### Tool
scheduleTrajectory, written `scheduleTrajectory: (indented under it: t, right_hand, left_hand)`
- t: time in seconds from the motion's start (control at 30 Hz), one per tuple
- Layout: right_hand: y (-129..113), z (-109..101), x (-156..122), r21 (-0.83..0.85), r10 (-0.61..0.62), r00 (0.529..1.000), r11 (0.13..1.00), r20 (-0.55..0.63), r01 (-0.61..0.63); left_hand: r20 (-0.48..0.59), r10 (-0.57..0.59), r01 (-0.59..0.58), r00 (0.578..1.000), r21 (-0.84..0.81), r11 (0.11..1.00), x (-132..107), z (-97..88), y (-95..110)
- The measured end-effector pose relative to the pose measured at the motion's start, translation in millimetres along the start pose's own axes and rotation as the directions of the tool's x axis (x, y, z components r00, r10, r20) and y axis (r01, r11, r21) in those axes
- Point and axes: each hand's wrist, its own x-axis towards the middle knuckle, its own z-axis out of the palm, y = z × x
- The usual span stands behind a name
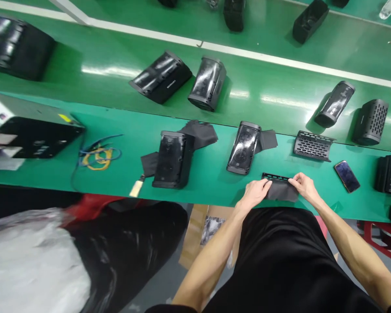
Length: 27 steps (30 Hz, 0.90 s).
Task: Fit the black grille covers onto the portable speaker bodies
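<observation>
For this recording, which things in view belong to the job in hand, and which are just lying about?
In the job:
- slotted black piece and dark sheet, between the left hand and right hand
- probably the loose slotted cover and nearest black speaker

Apparently just lying about:
- phone
- yellow cable and blue cable

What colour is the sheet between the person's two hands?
The sheet is dark grey, close to black; head view.

A green bench [211,193] is bearing dark speakers [171,161], black cloths [202,134], a slotted grille [312,146], a phone [346,176] and coiled cables [99,159].
</observation>
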Motion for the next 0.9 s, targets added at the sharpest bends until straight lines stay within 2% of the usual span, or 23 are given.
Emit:
scheduleTrajectory:
  t: [0.1,0.2,0.3,0.4,0.5,0.6,0.67,0.73,0.77,0.8,0.9]
  right_hand:
    - [17,4,1,-0.239,-0.051,0.981,0.971,-0.185,0.005]
    - [28,9,-1,-0.333,-0.090,0.956,0.943,-0.278,-0.007]
    - [31,14,-1,-0.377,-0.107,0.962,0.926,-0.252,0.004]
    - [28,15,4,-0.362,-0.095,0.976,0.932,-0.196,0.018]
    - [22,4,8,-0.182,-0.099,0.990,0.980,-0.097,0.080]
    - [15,-13,4,0.165,-0.028,0.999,0.986,0.018,0.025]
    - [8,-23,-2,0.354,0.028,0.998,0.934,0.061,-0.048]
    - [2,-31,-10,0.472,0.049,0.996,0.878,0.071,-0.077]
    - [-1,-33,-14,0.513,0.049,0.997,0.855,0.065,-0.076]
    - [-3,-36,-18,0.544,0.042,0.997,0.836,0.057,-0.067]
    - [-4,-41,-26,0.595,0.009,0.999,0.803,0.043,-0.033]
  left_hand:
    - [-0.031,-0.058,0.060,0.998,0.088,0.994,3,8.5,1]
    - [-0.124,-0.102,0.120,0.987,0.152,0.981,2,12.7,-3]
    - [-0.210,-0.110,0.142,0.972,0.149,0.979,3,13.8,-10]
    - [-0.228,-0.093,0.110,0.969,0.062,0.992,9,12.9,-16]
    - [-0.211,-0.119,0.078,0.970,-0.194,0.978,14,9.3,-19]
    - [-0.119,-0.134,0.074,0.984,-0.413,0.908,12,2.9,-15]
    - [0.023,-0.139,0.125,0.990,-0.597,0.792,6,-2.6,-8]
    - [0.162,-0.107,0.193,0.981,-0.771,0.607,-1,-8.3,1]
    - [0.198,-0.085,0.213,0.976,-0.821,0.530,-4,-11.0,6]
    - [0.204,-0.070,0.212,0.976,-0.847,0.487,-6,-13.5,11]
    - [0.150,-0.070,0.166,0.986,-0.887,0.430,-10,-18.1,24]
